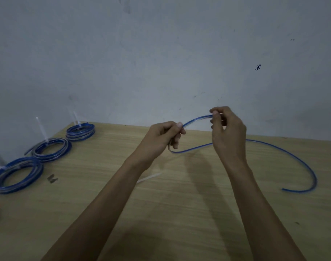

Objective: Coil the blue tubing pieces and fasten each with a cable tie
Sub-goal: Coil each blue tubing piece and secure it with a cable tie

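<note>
A long piece of blue tubing [285, 153] is held above the wooden table [179, 213]. My left hand [162, 136] grips it with curled fingers where it bends back. My right hand [227, 132] pinches one end between thumb and fingertips, a little higher and to the right. From the left hand the tubing runs right behind my right hand, then curves down across the table to a free end at the right. A loose white cable tie [149, 177] lies on the table under my left forearm.
Three tied blue tubing coils [17, 174] [51, 148] [80, 131] lie in a row along the table's left side, white tie tails sticking up. A small dark clip-like object [52, 178] lies beside them. A grey wall [161, 53] stands right behind the table.
</note>
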Motion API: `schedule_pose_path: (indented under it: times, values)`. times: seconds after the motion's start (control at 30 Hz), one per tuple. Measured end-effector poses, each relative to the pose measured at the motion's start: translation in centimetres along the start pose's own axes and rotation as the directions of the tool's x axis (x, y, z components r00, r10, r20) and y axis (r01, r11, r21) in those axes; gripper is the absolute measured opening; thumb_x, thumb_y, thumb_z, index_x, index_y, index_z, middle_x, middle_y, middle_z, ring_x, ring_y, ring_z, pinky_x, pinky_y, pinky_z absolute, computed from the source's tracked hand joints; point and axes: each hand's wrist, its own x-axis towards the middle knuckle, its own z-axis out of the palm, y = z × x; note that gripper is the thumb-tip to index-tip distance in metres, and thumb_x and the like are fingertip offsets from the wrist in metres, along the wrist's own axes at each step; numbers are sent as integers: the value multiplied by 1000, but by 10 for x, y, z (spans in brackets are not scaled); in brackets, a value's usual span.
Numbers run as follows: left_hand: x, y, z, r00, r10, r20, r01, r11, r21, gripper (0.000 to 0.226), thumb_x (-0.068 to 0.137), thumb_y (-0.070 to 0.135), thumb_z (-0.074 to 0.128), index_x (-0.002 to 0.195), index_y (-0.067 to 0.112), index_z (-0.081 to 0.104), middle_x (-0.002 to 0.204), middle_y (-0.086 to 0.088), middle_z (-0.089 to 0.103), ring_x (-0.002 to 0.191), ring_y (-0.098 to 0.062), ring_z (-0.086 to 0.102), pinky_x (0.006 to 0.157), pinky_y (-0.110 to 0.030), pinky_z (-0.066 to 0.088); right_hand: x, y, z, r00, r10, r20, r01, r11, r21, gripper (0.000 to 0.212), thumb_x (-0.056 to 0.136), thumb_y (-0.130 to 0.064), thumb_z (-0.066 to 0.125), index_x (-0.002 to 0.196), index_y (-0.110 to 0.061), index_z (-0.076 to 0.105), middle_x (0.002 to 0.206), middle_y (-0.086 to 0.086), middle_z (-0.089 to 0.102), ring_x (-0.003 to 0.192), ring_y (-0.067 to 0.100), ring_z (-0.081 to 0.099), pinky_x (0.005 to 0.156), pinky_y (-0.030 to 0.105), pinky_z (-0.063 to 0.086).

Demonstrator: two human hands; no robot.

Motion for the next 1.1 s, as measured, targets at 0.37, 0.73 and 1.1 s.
schedule_pose_path:
  times: [0.37,0.73,1.1]
  values:
    - [4,15,-13,988,-151,-16,144,963,-226,33,102,37,52,82,13,60,63,5,41,53,-10,37,56,-22,33,-9,15,14,989,-147,18,146,952,-270,21,101,-27,58,96,-12,73,85,3,61,68,19,58,65,33,45]
    - [5,15,-17,979,-204,17,194,896,-399,21,101,20,51,98,6,68,65,4,42,49,-8,34,49,-20,31,-13,17,11,967,52,250,33,945,-326,16,99,-12,49,114,-20,50,71,1,58,69,25,57,65,40,47]
    - [11,16,-27,962,-199,-187,46,794,-607,30,100,41,54,83,17,57,63,7,43,53,-6,40,51,-18,39,-26,-6,28,844,-23,536,40,999,-20,18,87,-7,70,102,-18,72,84,-13,71,70,7,70,72,32,59]
